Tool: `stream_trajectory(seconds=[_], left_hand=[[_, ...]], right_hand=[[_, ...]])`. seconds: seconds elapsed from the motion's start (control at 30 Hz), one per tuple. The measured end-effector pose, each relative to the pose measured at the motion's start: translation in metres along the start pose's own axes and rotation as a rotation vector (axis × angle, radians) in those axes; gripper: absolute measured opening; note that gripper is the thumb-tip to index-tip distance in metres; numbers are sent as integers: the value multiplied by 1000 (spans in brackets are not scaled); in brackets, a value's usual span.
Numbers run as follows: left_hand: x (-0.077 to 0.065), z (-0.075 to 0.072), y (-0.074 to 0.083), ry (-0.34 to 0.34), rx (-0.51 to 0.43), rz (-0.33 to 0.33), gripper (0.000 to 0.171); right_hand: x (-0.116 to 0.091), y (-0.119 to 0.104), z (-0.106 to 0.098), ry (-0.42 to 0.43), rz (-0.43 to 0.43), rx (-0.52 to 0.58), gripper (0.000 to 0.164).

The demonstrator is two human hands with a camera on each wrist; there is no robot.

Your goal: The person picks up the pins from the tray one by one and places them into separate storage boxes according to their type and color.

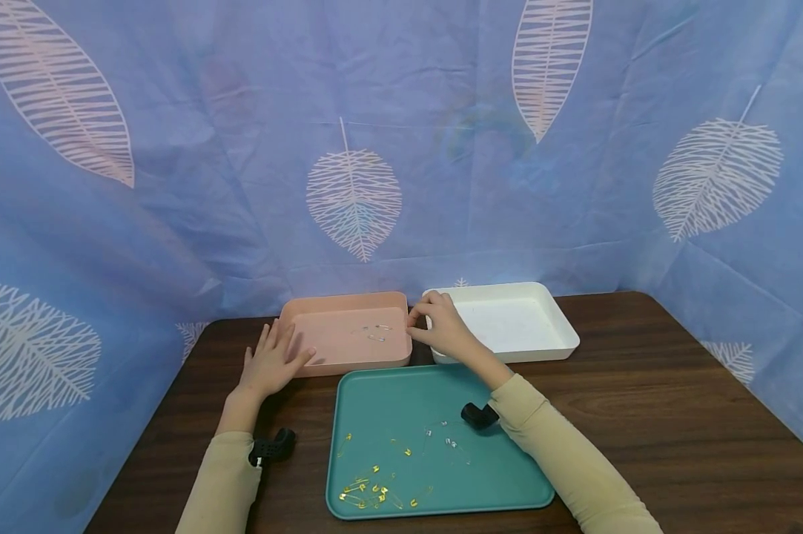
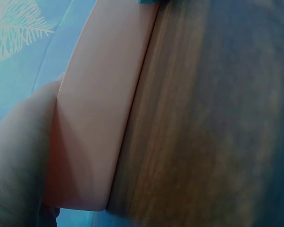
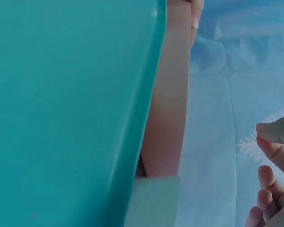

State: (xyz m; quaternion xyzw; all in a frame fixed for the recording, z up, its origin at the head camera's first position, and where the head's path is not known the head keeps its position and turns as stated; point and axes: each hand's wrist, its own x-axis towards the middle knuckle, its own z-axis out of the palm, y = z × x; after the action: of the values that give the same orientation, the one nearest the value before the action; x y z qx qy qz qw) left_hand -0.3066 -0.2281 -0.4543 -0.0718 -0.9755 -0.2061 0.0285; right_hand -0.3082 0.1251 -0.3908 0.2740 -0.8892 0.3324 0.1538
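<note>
At pink tray (image 1: 331, 337) of silver pins (image 1: 377, 338), left grip (image 1: 268, 365) spread, empty, right grip (image 1: 446, 328) pinched, hold unclear, green tray (image 1: 468, 478) of pins (image 1: 382, 495)

A shallow pink tray (image 1: 334, 348) stands under the left hand (image 1: 268, 365) at its left end, a few silver safety pins (image 1: 380, 340) flat on its floor. Just beside it sits a white tray (image 1: 508, 319), slightly angled. Nearer, a teal tray (image 1: 434, 386) carries gold safety pins (image 1: 357, 486), mostly clustered at its near left corner, and several silver ones mid-tray.
</note>
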Motion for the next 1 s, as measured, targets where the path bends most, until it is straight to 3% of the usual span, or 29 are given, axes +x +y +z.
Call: stream_trajectory(seconds=[0.43,1.0], left_hand=[[0,0,0,-3,7,-2,90],[0,0,1,4,1,0,89]], right_hand=[[-32,11,-30,-41,101,84,6],[-67,18,-48,-121,86,126,7]])
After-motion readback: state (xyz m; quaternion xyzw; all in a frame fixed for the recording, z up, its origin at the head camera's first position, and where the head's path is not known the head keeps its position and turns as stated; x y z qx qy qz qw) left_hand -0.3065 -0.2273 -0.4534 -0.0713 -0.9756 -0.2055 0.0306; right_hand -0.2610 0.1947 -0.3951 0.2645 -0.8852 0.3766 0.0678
